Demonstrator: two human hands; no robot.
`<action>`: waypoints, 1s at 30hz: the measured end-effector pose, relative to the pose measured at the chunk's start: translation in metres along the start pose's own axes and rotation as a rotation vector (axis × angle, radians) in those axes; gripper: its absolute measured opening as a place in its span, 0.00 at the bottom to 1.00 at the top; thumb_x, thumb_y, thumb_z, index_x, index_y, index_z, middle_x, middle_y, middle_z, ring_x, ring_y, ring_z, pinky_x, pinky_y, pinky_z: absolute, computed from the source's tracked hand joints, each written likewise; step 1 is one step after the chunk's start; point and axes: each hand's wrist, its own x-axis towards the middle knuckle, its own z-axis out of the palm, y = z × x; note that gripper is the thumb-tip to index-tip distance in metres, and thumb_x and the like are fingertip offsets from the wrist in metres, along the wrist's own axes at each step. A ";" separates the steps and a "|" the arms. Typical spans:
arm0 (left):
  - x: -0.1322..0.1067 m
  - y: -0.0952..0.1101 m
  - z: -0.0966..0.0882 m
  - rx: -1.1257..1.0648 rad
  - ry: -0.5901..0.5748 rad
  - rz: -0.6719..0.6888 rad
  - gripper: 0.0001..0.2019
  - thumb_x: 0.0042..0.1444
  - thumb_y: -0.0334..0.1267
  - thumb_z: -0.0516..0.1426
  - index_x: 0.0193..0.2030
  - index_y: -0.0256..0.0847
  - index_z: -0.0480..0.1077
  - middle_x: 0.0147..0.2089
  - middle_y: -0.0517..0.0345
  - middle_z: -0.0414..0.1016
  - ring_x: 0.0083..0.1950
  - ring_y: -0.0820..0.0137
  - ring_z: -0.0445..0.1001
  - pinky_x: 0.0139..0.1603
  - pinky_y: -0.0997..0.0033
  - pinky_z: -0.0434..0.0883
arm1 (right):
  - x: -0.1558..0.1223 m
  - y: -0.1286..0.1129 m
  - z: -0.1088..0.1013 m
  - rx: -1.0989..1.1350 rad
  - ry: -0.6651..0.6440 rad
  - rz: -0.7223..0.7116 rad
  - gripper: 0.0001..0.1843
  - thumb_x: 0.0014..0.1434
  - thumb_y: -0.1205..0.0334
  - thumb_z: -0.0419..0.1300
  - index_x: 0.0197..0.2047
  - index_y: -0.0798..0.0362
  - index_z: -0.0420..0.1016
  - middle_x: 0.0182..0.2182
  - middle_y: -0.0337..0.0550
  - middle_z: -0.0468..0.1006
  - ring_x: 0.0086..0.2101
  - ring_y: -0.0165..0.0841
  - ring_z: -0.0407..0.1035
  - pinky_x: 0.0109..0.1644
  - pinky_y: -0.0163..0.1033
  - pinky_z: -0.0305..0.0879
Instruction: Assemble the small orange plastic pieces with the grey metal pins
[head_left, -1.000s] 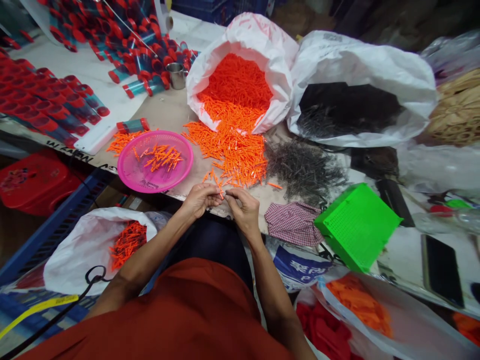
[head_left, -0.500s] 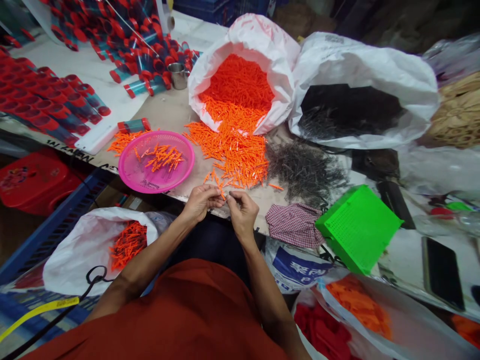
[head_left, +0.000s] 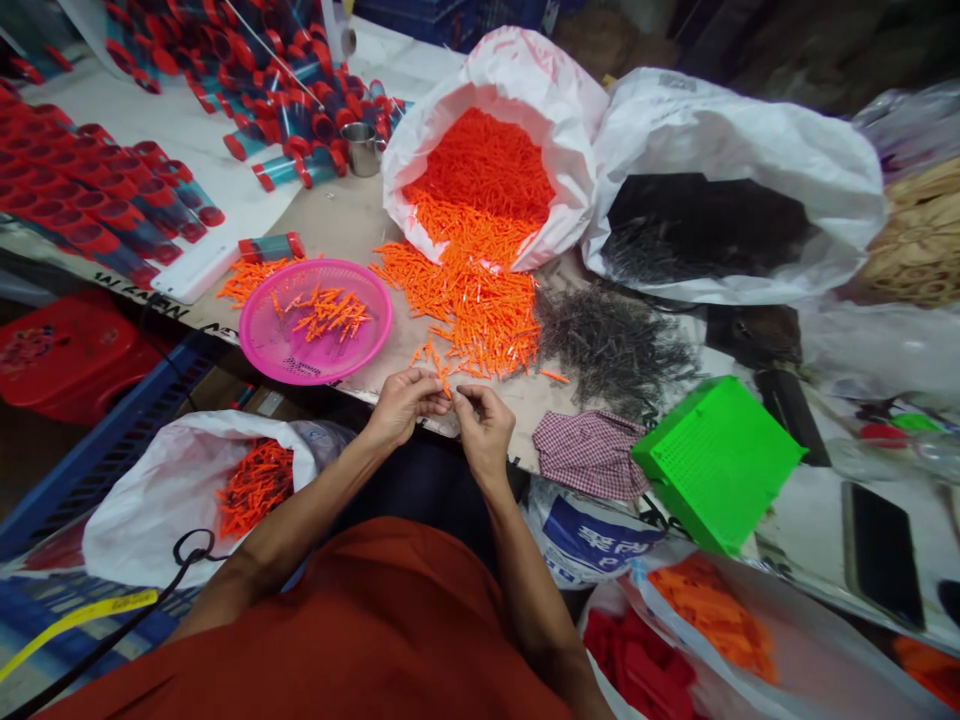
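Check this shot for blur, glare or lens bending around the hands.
Head view: soft even light, left hand and right hand sharp, but the orange piece pinched between them too small to resolve; head view edges bow from the wide lens, the top right corner is dark, and the clear bag shows faint glare.

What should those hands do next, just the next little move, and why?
Probably the left hand should drop the small orange piece into the pink basket: the right hand pinches it too, and like pieces already lie in that basket nearby.
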 end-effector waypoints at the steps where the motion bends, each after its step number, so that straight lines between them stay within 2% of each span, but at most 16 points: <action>1: 0.000 0.000 0.000 0.000 0.001 -0.003 0.10 0.39 0.35 0.62 0.27 0.34 0.68 0.20 0.59 0.73 0.20 0.75 0.72 0.23 0.79 0.71 | 0.001 0.000 -0.001 0.004 -0.010 0.000 0.05 0.54 0.63 0.58 0.33 0.54 0.74 0.30 0.41 0.78 0.31 0.30 0.71 0.35 0.35 0.67; 9: 0.000 0.000 -0.001 0.017 0.003 0.014 0.11 0.39 0.36 0.63 0.28 0.34 0.67 0.20 0.60 0.73 0.20 0.75 0.72 0.23 0.79 0.71 | 0.004 0.002 -0.005 0.097 -0.105 0.063 0.08 0.53 0.63 0.58 0.35 0.53 0.77 0.33 0.42 0.80 0.33 0.32 0.73 0.38 0.37 0.70; 13: -0.001 0.000 0.000 0.022 0.022 0.024 0.10 0.38 0.35 0.62 0.27 0.34 0.67 0.20 0.60 0.73 0.19 0.75 0.72 0.23 0.78 0.70 | 0.003 0.004 -0.002 0.223 -0.112 0.199 0.09 0.51 0.60 0.59 0.35 0.53 0.77 0.30 0.40 0.79 0.27 0.30 0.71 0.31 0.35 0.69; 18: -0.003 0.001 0.000 0.052 0.033 0.039 0.10 0.38 0.36 0.63 0.27 0.34 0.68 0.20 0.60 0.73 0.19 0.75 0.72 0.22 0.78 0.70 | 0.002 0.000 0.002 0.329 -0.084 0.336 0.09 0.51 0.59 0.59 0.34 0.54 0.75 0.23 0.35 0.76 0.18 0.24 0.65 0.22 0.30 0.63; 23: -0.004 0.001 -0.001 0.069 0.026 0.036 0.10 0.39 0.37 0.63 0.27 0.33 0.68 0.20 0.59 0.73 0.19 0.76 0.71 0.23 0.78 0.69 | 0.002 -0.004 0.002 0.355 -0.094 0.384 0.09 0.51 0.59 0.59 0.34 0.54 0.74 0.19 0.32 0.72 0.15 0.23 0.62 0.18 0.29 0.61; 30: -0.004 0.002 -0.003 0.047 0.017 0.038 0.10 0.39 0.37 0.63 0.27 0.33 0.69 0.20 0.59 0.74 0.18 0.77 0.70 0.22 0.79 0.68 | 0.003 -0.006 0.001 0.360 -0.149 0.382 0.09 0.49 0.59 0.61 0.34 0.54 0.74 0.23 0.35 0.76 0.16 0.23 0.64 0.20 0.30 0.63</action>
